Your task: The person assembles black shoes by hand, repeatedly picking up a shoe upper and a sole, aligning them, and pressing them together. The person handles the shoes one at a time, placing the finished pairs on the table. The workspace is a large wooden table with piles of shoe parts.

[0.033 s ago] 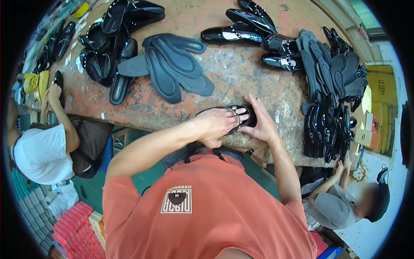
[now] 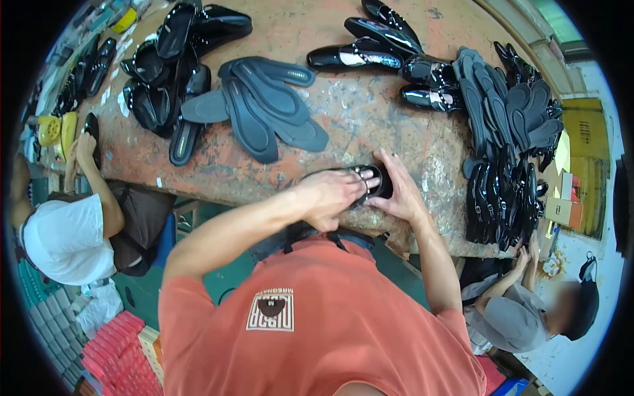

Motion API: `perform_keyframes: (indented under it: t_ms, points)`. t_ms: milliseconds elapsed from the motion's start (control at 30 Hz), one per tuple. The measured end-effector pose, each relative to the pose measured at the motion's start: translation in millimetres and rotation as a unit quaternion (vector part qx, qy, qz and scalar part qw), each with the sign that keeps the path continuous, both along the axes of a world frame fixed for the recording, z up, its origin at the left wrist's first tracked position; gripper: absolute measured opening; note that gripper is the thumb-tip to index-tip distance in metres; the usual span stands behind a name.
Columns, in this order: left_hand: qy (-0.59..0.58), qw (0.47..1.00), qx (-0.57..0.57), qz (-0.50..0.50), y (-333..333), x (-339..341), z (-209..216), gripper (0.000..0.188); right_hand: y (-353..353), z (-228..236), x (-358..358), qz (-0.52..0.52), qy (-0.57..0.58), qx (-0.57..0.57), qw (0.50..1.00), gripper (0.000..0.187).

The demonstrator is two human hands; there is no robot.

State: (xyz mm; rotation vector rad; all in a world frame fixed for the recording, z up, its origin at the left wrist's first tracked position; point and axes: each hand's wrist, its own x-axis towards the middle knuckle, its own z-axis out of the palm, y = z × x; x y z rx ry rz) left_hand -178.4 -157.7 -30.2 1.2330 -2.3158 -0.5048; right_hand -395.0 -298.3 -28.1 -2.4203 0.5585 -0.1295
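A glossy black shoe lies at the near edge of the worktable, between my hands. My left hand covers much of it from the left, its fingers bent over the strap area and reaching into the opening. From the right, my right hand cups one end of the shoe, with the thumb on the near side and the fingers on the far side. My left palm and fingers hide the rest of the shoe. Dark grey insoles lie in a loose fan beyond my left hand.
Black shoes are piled at the far left; more black shoes lie at the back. On the right are stacked insoles and a row of strapped shoes. Co-workers sit at left and right.
The view has shifted very slightly. Both hands stay on the shoe in nearly the same place, with my left fingers a little lower over it.
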Motion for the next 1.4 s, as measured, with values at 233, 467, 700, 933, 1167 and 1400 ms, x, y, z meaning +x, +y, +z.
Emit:
perform_keyframes:
  t_ms: [233,467,700,933,1167,1400]
  points:
    - [-0.029,0.997,-0.049,0.058,28.1,17.5,23.5,0.067,-5.5,-2.4,-2.8,0.003,-0.041,-0.004,0.999,0.130]
    - [0.333,0.910,0.095,0.226,36.4,50.2,80.0,0.081,9.9,45.9,4.2,0.093,0.075,-0.200,0.972,0.045]
    - [0.313,0.948,-0.022,0.058,-23.2,-5.8,108.7,0.086,1.4,94.0,3.9,0.108,0.322,-0.094,0.936,0.046]
    - [0.283,0.832,-0.169,0.446,96.1,154.7,109.7,0.064,3.4,111.0,61.3,0.120,-0.191,-0.193,0.955,0.049]
    - [0.330,0.519,-0.286,0.735,84.6,344.5,101.5,0.078,30.4,5.2,285.1,-0.024,-0.196,-0.059,0.978,0.041]
    - [0.068,0.782,-0.107,0.610,41.5,177.4,43.4,0.015,30.6,8.7,359.6,-0.104,0.068,-0.100,0.987,0.061]
